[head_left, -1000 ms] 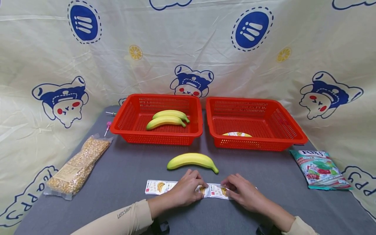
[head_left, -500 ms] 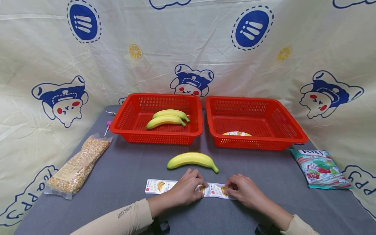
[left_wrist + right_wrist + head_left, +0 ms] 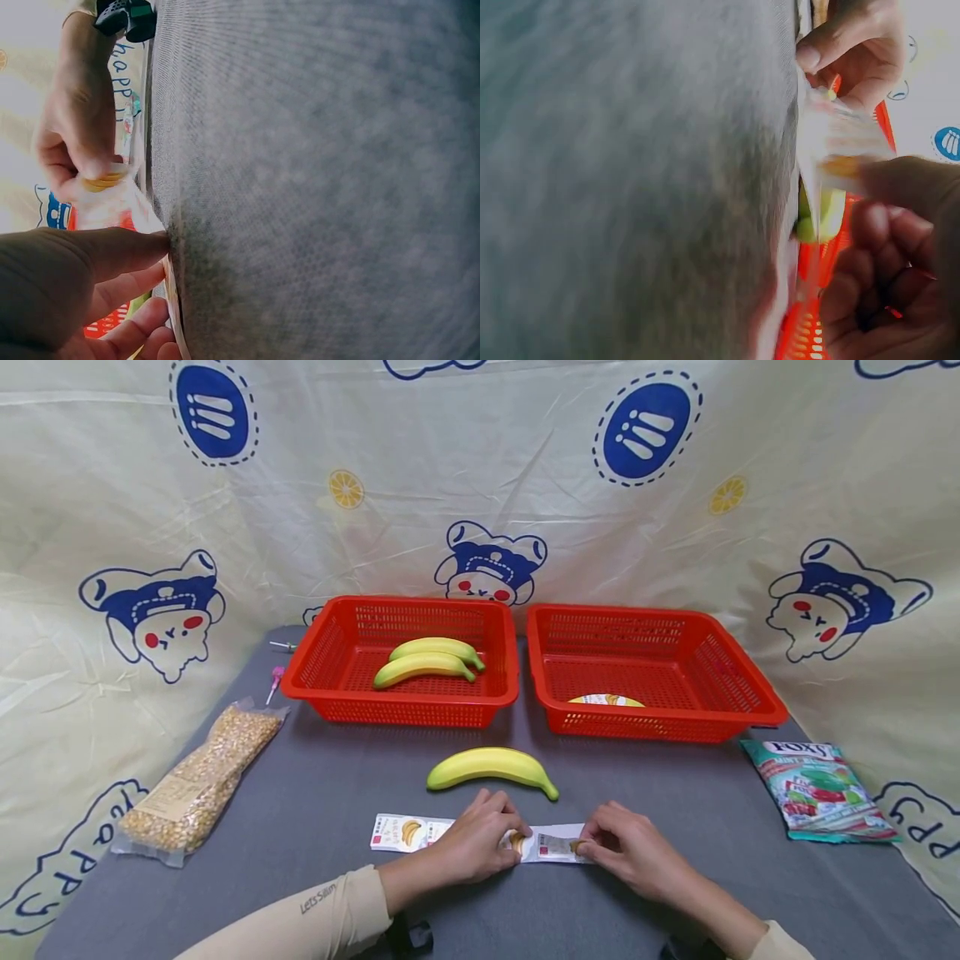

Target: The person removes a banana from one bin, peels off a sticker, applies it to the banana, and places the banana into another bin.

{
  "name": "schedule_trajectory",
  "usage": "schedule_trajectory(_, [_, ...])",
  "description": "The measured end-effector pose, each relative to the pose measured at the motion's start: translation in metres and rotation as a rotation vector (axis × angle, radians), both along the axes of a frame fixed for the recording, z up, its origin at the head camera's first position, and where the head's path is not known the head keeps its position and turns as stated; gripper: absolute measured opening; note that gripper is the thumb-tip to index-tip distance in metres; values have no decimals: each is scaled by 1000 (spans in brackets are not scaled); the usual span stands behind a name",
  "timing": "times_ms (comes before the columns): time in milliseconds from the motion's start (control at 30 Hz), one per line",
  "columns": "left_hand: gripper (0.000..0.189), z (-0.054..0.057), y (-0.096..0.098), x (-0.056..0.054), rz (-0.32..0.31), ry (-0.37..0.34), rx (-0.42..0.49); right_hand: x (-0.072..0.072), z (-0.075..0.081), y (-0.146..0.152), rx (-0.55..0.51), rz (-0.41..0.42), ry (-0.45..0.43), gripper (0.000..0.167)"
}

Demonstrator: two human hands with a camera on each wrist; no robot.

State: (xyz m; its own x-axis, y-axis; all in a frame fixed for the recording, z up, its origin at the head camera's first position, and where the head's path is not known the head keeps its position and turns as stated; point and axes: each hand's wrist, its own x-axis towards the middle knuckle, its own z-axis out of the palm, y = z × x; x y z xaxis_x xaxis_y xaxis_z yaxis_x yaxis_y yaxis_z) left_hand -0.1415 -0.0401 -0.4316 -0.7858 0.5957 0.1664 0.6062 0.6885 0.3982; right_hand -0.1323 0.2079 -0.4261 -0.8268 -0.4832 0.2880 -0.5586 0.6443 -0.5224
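A strip of white banana stickers (image 3: 393, 833) lies across the grey table in front of me. My left hand (image 3: 483, 839) holds the strip at its middle, thumb at the near edge and fingertips at the far edge. Between thumb and forefinger, my right hand (image 3: 630, 847) pinches the right end of one sticker (image 3: 557, 847), which is lifted off the white backing. In the right wrist view the raised sticker (image 3: 845, 165) is blurred under my thumb. Just beyond the strip rests a yellow banana (image 3: 491, 767), touched by neither hand.
Two bananas lie in the left red basket (image 3: 397, 714). A banana sticker (image 3: 606, 700) shows inside the right red basket (image 3: 652, 724). A bag of corn kernels (image 3: 202, 781) is at the left, a Foxs candy bag (image 3: 817, 792) at the right.
My right hand has moved slightly right and the pinched sticker has come up from the strip, showing bare backing behind it. The left hand has stayed in place.
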Motion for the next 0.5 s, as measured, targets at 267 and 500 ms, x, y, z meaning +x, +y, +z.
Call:
schedule_trajectory(267, [25,1,1,1,3,-31,10,8,18,-1,-29,-141,-55,17])
schedule_trajectory(500, [28,7,1,0,55,-148,135,2,25,-16,15,-219,21,18])
